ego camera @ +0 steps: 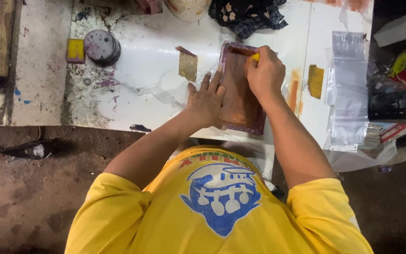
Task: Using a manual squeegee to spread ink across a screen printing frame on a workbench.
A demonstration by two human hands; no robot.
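— What is the left hand (206, 101) doing?
— It lies flat, fingers spread, pressing the left edge of the brown rectangular frame (238, 91) that lies on the white table (137, 70).
— And the right hand (265, 73)?
— It is closed tight around a yellow-handled tool (255, 57), held at the frame's far end.
— Anything nearby?
— A gold sheet (188, 66) just left of the frame, and a clear plastic bag (349, 89) to the right.

Single view, from above my head, looking straight down past my yellow-shirted shoulders (217, 211) onto the white table (142, 84). It sits fairly near; table fills the upper frame, dirt floor (29, 197) the lower corners.
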